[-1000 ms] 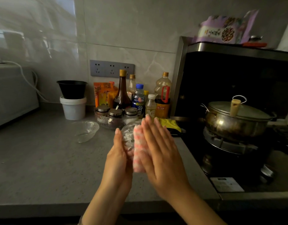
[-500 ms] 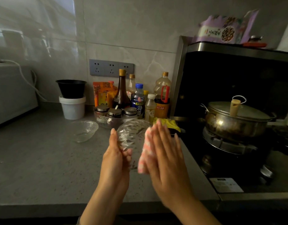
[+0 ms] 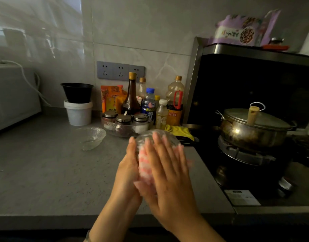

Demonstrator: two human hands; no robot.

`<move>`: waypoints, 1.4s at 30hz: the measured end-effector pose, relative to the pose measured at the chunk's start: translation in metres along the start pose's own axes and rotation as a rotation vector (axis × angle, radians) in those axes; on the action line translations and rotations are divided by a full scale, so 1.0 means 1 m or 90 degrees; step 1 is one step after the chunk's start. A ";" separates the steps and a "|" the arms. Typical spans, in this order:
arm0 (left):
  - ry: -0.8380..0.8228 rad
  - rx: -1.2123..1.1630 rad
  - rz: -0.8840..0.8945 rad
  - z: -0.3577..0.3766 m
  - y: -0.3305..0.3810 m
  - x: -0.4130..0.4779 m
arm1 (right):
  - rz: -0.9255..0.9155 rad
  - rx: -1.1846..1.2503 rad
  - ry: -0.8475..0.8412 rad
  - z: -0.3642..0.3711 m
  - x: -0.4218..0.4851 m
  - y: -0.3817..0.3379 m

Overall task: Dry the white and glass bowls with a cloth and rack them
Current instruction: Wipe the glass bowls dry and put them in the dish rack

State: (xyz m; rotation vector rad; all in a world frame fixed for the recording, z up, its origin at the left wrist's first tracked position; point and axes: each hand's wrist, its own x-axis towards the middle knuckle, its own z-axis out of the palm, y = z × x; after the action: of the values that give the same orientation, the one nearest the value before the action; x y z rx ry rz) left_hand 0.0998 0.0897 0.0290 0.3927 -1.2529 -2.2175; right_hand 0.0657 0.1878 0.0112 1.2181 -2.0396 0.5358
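Note:
A glass bowl (image 3: 146, 137) is held upright on edge above the grey counter, between my two hands. My left hand (image 3: 128, 170) lies flat against its left side with straight fingers. My right hand (image 3: 167, 172) presses a pink-and-white checked cloth (image 3: 144, 164) against the bowl with straight, spread fingers. The cloth is blurred and mostly hidden behind the right hand. A second glass bowl (image 3: 91, 137) stands on the counter to the left, apart from both hands. No white bowl or rack is in sight.
Behind the bowls stand a tray of spice jars (image 3: 124, 123), several bottles (image 3: 131, 96) and a white tub (image 3: 78, 112) with a black bowl on it. A yellow cloth (image 3: 180, 131) lies by the stove, where a lidded steel pot (image 3: 251, 128) sits on a burner.
My right hand with the cloth has slid across the bowl, first down and right, then back up and left over it. The left hand has kept bracing the bowl.

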 end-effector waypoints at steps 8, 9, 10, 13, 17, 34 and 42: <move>-0.052 0.043 0.006 0.010 -0.004 -0.007 | 0.239 0.449 0.012 -0.016 0.040 0.040; -0.033 0.032 0.000 0.009 -0.006 -0.005 | 0.313 0.639 -0.019 -0.014 0.040 0.048; -0.021 0.027 -0.011 0.009 -0.008 -0.004 | 0.366 0.735 -0.030 -0.011 0.038 0.058; 0.001 0.025 -0.032 0.003 -0.017 0.003 | 0.330 0.546 -0.033 -0.005 0.023 0.077; 0.006 0.035 -0.031 0.000 -0.019 0.014 | 0.382 0.447 -0.008 -0.001 -0.006 0.109; -0.018 0.100 -0.089 0.024 -0.056 0.021 | 0.467 0.424 -0.212 -0.013 -0.046 0.162; -0.316 0.117 -0.155 0.093 -0.089 -0.014 | 0.474 0.725 -0.244 -0.102 -0.069 0.174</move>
State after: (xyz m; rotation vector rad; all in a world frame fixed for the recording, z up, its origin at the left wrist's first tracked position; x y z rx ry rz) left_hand 0.0356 0.1987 0.0010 0.0591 -1.7549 -2.5078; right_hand -0.0297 0.3781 0.0293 1.0968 -2.5560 2.1696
